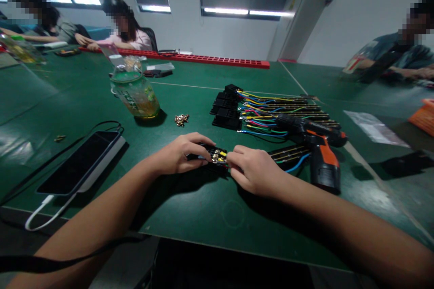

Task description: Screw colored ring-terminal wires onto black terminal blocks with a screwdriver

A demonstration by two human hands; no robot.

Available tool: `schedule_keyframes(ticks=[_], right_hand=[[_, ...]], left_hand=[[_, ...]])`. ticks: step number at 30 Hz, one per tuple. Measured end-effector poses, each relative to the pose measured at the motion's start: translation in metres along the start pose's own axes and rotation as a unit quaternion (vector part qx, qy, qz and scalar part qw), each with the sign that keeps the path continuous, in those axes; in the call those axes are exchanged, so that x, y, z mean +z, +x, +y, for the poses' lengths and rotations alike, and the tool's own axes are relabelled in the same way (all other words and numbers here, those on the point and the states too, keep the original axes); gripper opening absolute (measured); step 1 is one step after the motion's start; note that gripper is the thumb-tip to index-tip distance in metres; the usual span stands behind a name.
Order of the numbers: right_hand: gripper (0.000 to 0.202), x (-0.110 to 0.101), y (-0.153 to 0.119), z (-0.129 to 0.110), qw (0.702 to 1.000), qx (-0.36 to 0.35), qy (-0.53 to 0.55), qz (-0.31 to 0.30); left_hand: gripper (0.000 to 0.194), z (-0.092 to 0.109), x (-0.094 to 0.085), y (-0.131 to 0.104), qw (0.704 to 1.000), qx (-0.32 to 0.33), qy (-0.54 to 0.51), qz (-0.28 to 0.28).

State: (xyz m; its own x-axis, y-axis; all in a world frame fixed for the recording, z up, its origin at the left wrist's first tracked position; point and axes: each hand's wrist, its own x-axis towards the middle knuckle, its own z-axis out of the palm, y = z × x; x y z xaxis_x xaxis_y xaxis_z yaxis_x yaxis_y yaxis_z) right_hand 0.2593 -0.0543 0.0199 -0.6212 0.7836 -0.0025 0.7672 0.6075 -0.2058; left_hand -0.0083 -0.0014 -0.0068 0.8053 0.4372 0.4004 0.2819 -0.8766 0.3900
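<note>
Between my hands, a small black plastic module [217, 155] with metal terminals and a bit of yellow lies on the green table. My left hand [190, 152] grips its left end, thumb in front and fingers behind. At the module's right end, my right hand [255, 169] is closed, fingers pinched where the wires meet the terminals; its fingertips are partly hidden. To the right of that hand run coloured wires [298, 162] and brass-coloured strips [288, 152], passing under a black-and-orange cordless drill [323, 153].
Similar black modules [226, 110] with wires lie in a row behind. Small copper-coloured screws [182, 120] are piled near a bottle of amber liquid [137, 97]. A phone [79, 160] with a white cable is at left, a plastic bag [375, 127] at right. Other people sit around the table.
</note>
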Motion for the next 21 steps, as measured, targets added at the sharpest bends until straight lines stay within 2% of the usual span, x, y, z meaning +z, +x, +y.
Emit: schedule_keyframes(ticks=[21], right_hand=[[0.018, -0.0038, -0.0005, -0.0019, 1.0, -0.001, -0.021, -0.015]], left_hand=[[0.017, -0.0005, 0.0008, -0.001, 1.0, 0.009, 0.021, 0.005]])
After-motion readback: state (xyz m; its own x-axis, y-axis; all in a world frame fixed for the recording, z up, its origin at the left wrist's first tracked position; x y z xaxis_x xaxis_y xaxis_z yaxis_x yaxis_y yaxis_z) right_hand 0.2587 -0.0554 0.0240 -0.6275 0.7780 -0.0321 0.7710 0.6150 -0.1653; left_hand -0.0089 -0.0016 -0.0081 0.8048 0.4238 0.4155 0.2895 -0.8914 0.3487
